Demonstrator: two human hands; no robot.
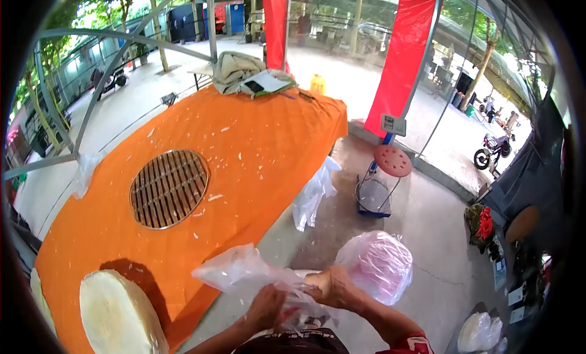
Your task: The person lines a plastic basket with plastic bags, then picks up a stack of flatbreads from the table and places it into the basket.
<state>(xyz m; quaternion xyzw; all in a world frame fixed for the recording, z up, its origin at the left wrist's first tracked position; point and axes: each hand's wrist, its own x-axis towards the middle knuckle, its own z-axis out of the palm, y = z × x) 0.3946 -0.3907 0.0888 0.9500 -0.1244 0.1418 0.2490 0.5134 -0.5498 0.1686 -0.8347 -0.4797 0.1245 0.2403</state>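
A clear plastic bag point(241, 270) is stretched between my two hands at the table's near edge, close to my body. My left hand point(267, 306) has its fingers closed on the lower part of the bag. On the bag's right end, my right hand point(329, 287) is also closed, with the film bunched at its fingers. Past my right hand stands a bulky pinkish bundle wrapped in clear plastic point(378, 262). Whether the bag holds anything is hard to see.
Small white scraps lie on the orange-covered table point(244, 146), with a round slatted rack point(170, 189) and a thick pale round block point(116, 311). A folded cloth point(238, 72) lies at the far end. A red-seated stool point(392, 161) stands by a scale display point(394, 124).
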